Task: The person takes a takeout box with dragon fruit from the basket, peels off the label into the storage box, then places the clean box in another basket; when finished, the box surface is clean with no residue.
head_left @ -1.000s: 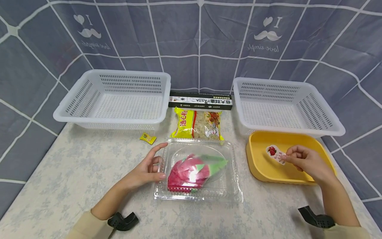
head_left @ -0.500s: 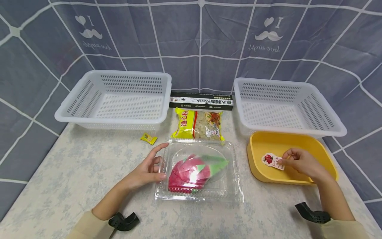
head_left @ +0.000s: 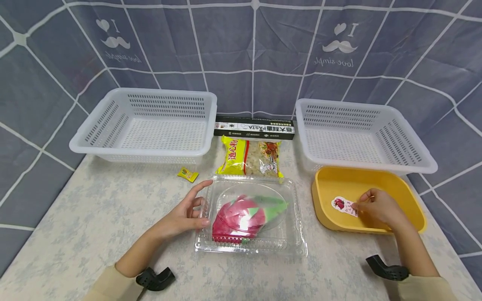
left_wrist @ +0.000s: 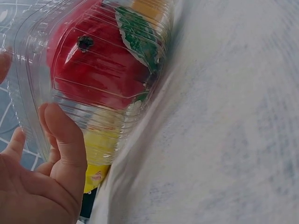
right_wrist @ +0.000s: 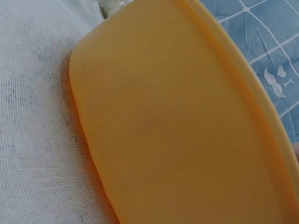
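A clear plastic box (head_left: 278, 246) sits lid-down straight before the person, easy for both hands to get at, with a pink-and-green fruit (head_left: 241, 217) inside, lying toward nine o'clock, its green end aimed at about two. The left hand (head_left: 184, 217) rests at the box's nine-o'clock edge, thumb and index finger spread wide along it, the other fingers bent inward; it touches rather than wraps round, probably to steady so light a box. The right hand (head_left: 378, 205) pinches a small printed card (head_left: 340, 204) between thumb and fingertips, the picture end jutting toward nine o'clock, a hold that leaves most of the print uncovered. Hand and card are over the yellow tray (head_left: 321, 209), at three o'clock from the box; whether the card meets the tray floor I cannot tell, since the right wrist view shows mainly the tray's outer wall. A pasta bag (head_left: 252, 156) and a dark carton (head_left: 254, 127) lie at twelve, a yellow sachet (head_left: 187, 174) at ten, and white baskets (head_left: 158, 138) at ten and two, perhaps set back to leave the hands room.
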Motion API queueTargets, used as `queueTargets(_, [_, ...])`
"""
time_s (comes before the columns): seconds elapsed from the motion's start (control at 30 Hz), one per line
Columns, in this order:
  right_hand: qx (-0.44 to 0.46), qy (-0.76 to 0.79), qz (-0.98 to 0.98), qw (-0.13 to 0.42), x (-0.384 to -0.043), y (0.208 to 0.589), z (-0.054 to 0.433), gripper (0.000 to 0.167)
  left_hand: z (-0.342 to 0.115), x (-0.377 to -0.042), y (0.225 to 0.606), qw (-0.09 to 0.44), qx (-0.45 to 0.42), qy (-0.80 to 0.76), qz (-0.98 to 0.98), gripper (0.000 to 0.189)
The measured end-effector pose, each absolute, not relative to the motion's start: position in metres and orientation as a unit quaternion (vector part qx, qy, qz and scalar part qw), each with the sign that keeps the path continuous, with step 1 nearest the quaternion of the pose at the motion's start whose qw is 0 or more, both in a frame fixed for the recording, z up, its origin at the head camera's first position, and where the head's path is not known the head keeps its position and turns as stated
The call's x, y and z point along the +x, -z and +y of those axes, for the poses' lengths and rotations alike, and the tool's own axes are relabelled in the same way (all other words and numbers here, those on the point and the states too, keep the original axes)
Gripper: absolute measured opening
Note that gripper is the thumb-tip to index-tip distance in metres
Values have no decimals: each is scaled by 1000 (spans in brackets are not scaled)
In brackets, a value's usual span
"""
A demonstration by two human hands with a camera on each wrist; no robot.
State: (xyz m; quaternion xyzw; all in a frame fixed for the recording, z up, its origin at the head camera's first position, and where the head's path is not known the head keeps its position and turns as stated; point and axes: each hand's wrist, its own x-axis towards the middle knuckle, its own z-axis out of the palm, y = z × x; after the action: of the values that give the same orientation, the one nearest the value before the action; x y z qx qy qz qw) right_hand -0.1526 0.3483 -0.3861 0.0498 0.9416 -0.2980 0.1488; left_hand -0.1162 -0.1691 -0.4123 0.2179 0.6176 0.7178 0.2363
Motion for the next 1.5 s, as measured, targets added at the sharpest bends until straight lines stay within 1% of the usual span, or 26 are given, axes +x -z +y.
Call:
queueTargets(0.17, [68,297,940,153,-153,387,349,41,-170,-116,412,237,216,-710,627,90])
queueTargets(0.37, [69,300,941,143,-152,387,347,45,-171,-116,412,224,224,-703,637,88])
queueTargets(0.63, [48,312,941,121,-149,384,342,42,-170,-115,414,212,234,-698,643,89])
queueTargets(0.83, [34,346,931,108,-146,380,336,37,-169,-114,414,213,240,-695,643,87])
queueTargets(1.17, [43,400,911,95,-139,372,331,37,-168,-114,410,208,245,-677,663,81])
queueTargets(1.2, [44,408,907,93,-138,370,332,36,-168,-113,409,206,246,-676,663,80])
queueTargets(1.3, [38,448,889,83,-139,365,339,22,-167,-113,410,199,246,-671,670,78])
queueTargets(1.37, [31,469,880,74,-139,362,344,16,-167,-112,410,196,245,-667,676,78])
queueTargets(1.43, [26,481,874,67,-139,359,350,14,-166,-112,410,195,242,-664,680,78])
queueTargets(1.5, [29,483,873,62,-139,355,354,17,-165,-111,410,194,238,-660,685,77])
